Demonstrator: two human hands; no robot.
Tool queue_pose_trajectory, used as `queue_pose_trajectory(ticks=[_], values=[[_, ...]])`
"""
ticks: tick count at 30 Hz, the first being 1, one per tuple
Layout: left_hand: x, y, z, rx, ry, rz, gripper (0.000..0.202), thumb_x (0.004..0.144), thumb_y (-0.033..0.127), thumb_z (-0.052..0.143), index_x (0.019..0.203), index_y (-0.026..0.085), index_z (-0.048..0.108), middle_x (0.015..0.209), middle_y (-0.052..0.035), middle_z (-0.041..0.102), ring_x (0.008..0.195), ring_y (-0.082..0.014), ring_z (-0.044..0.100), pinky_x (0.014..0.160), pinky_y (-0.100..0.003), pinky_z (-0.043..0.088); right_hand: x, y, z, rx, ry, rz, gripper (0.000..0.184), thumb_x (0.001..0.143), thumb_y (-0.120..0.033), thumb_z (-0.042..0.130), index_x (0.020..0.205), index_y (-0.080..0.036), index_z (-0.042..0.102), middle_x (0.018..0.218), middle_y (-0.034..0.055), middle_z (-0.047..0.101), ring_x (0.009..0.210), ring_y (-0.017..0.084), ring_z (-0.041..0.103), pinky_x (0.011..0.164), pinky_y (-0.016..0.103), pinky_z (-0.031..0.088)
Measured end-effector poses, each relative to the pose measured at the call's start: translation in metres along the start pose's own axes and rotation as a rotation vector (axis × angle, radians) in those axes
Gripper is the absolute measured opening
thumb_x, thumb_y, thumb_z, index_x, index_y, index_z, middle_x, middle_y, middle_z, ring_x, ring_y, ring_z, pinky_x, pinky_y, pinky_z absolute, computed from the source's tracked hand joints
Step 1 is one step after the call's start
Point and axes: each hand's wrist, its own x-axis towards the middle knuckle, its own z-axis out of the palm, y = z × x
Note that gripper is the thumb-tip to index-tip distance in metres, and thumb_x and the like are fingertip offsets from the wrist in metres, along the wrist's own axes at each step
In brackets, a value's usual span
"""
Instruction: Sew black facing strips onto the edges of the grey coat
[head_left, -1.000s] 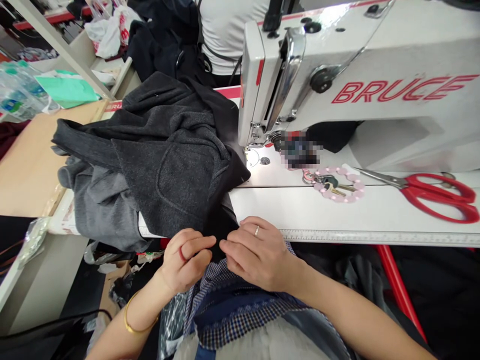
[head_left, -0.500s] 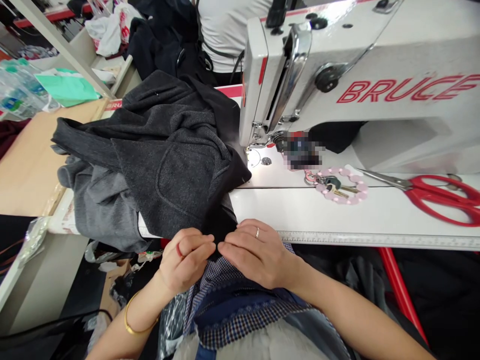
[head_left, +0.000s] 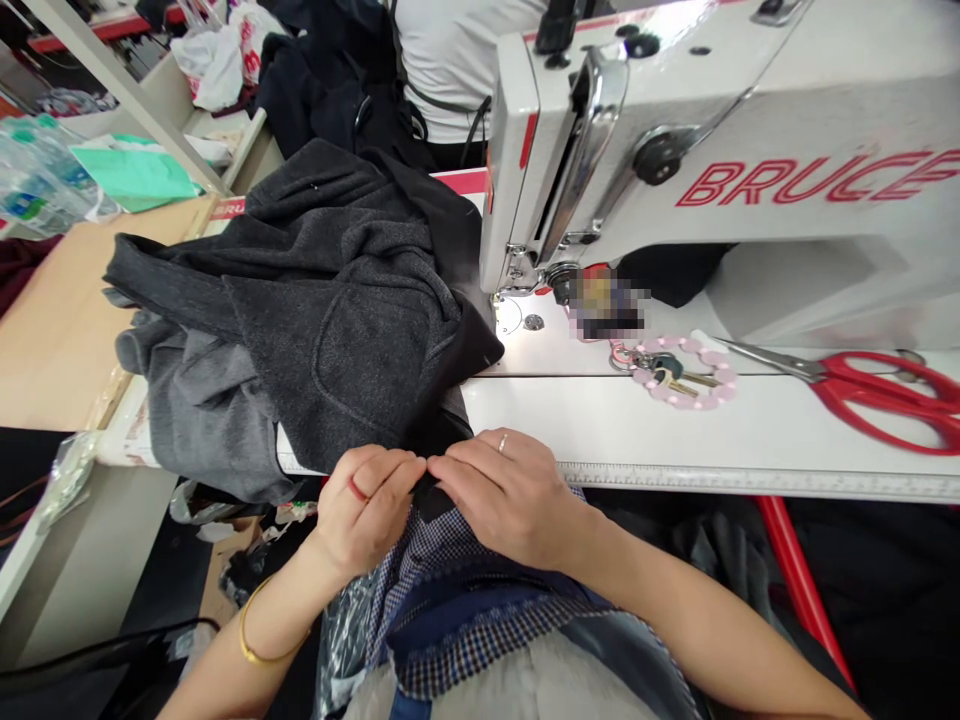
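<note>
A dark grey fleece garment with black lining is heaped on the sewing table, left of the white BRUCE sewing machine. Its black edge hangs over the table's near rim into my lap. My left hand and my right hand meet fingertip to fingertip there, both pinching that black edge. My left wrist wears a gold bangle and my right hand a ring. What lies under the fingers is hidden.
Red-handled scissors and a pink bead ring with keys lie on the white table to the right. A ruler strip runs along its near edge. Another person stands behind the machine. A wooden bench is on the left.
Both hands have shifted slightly up toward the table edge and closed tighter together on the black fabric edge. The garment heap has not moved.
</note>
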Motion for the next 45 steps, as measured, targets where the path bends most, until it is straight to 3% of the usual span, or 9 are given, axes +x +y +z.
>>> queue_pose_trajectory(ticks=[3,7,11,16,21,26,30,39,45], values=[[0.009,-0.002,-0.006,-0.003,-0.128,-0.075,0.024,0.075,0.004,0.052,0.095,0.015,0.056,0.083,-0.0056,0.059,0.08,-0.0174,0.05,0.072,-0.034,0.044,0.003,0.002,0.002,0.102,-0.01,0.081,0.016,0.083,-0.013,0.045,0.078,-0.012,0.061,0.068,0.005,0.06,0.066,0.015,0.052,0.062,0.028,0.041],[0.024,-0.009,-0.014,-0.147,-0.372,-0.273,0.007,0.08,0.017,0.052,0.085,0.018,0.057,0.079,-0.0032,0.058,0.082,-0.0169,0.049,0.077,-0.035,0.039,0.007,0.006,0.003,0.342,-0.051,0.214,0.015,0.082,-0.015,0.046,0.08,-0.011,0.06,0.071,0.0053,0.061,0.066,0.014,0.053,0.064,0.027,0.042],[0.038,-0.021,-0.017,-0.432,-0.596,-0.437,0.014,0.083,0.027,0.049,0.079,0.018,0.058,0.075,-0.0014,0.057,0.076,-0.0144,0.05,0.072,-0.029,0.041,0.011,0.012,0.001,0.575,-0.132,0.358,0.01,0.079,-0.016,0.051,0.074,-0.014,0.059,0.062,-0.0007,0.055,0.057,0.009,0.048,0.055,0.021,0.039],[0.05,-0.032,-0.017,-0.725,-0.762,-0.612,0.021,0.084,0.03,0.045,0.078,0.017,0.06,0.075,0.0,0.056,0.073,-0.0129,0.051,0.068,-0.024,0.041,0.013,0.015,0.001,0.762,-0.201,0.486,0.009,0.078,-0.016,0.053,0.069,-0.014,0.055,0.056,-0.0052,0.046,0.051,0.006,0.041,0.049,0.018,0.033],[0.051,-0.036,-0.018,-0.968,-0.92,-0.934,0.023,0.079,0.036,0.052,0.075,0.014,0.059,0.07,0.0022,0.052,0.066,-0.0103,0.045,0.06,-0.021,0.037,0.011,0.013,0.005,0.768,-0.144,0.422,0.008,0.078,-0.016,0.052,0.071,-0.014,0.054,0.058,-0.0043,0.045,0.053,0.006,0.041,0.051,0.018,0.033],[0.049,-0.041,-0.014,-1.14,-0.966,-1.08,0.025,0.074,0.038,0.059,0.07,0.013,0.057,0.062,0.0042,0.045,0.057,-0.0068,0.036,0.052,-0.018,0.03,0.008,0.012,0.012,0.709,-0.054,0.278,0.009,0.081,-0.017,0.049,0.073,-0.014,0.051,0.061,-0.0022,0.047,0.055,0.008,0.042,0.053,0.02,0.035],[0.05,-0.046,-0.008,-1.213,-1.013,-1.09,0.026,0.069,0.037,0.064,0.071,0.012,0.058,0.064,0.0033,0.046,0.06,-0.0076,0.037,0.055,-0.018,0.031,0.006,0.017,0.018,0.606,0.014,0.16,0.009,0.084,-0.017,0.044,0.077,-0.015,0.049,0.066,0.0011,0.052,0.061,0.011,0.046,0.058,0.024,0.039],[0.059,-0.057,0.002,-1.214,-1.165,-0.843,0.033,0.067,0.045,0.064,0.066,0.012,0.061,0.054,0.0049,0.039,0.055,-0.0069,0.029,0.053,-0.019,0.027,0.01,0.027,0.013,0.533,-0.067,0.02,0.016,0.088,-0.026,0.042,0.079,-0.016,0.051,0.07,0.0022,0.057,0.064,0.011,0.051,0.06,0.023,0.043],[0.062,-0.061,0.01,-1.163,-1.181,-0.791,0.043,0.065,0.053,0.062,0.06,0.011,0.059,0.05,0.0046,0.037,0.052,-0.0069,0.028,0.048,-0.02,0.026,0.013,0.03,0.011,0.442,-0.045,-0.069,0.022,0.09,-0.027,0.038,0.098,-0.016,0.054,0.079,0.0034,0.061,0.071,0.011,0.055,0.064,0.023,0.045]])
